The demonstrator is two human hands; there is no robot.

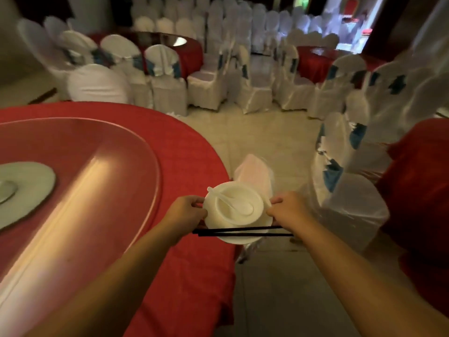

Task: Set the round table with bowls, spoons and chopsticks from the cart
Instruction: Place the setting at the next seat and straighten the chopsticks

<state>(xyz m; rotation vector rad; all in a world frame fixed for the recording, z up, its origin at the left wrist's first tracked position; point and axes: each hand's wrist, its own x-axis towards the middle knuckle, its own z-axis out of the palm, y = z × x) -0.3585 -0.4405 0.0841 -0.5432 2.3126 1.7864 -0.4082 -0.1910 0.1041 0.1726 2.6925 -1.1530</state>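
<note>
No writing, brand or label can be read anywhere; the picture is soft with blur. At the far left, on the round table covered in red cloth [184,152], lies a large clear glass turntable [97,152] that catches a long streak of light, and near its middle at the left edge sits a pale grey-white disc [31,181] with a smaller round part on it. The table's near edge curves down toward the lower middle, where the cloth hangs in folds. Just past that edge, over the pale tiled floor [255,132], two bare forearms reach forward. The left hand [187,212] has its fingers curled against the left rim of a white round plate [243,238], pinching it. On the plate stands a white round bowl [234,206], smooth and glossy, and inside it lies a white ceramic soup spoon [233,203], its handle pointing up-left over the rim and its scoop to the lower right. Across the near side of the plate lie two thin black chopsticks [243,231], almost level, running from one hand to the other. The right hand [289,210] grips the plate's right rim with curled fingers, and the chopsticks' right ends pass under it. The whole stack is held in the air beside the table, not on it. Behind it stands a chair in a white cover [255,171]; further right are more white-covered chairs with blue sashes [340,166] and another red-draped surface [425,190].
</note>
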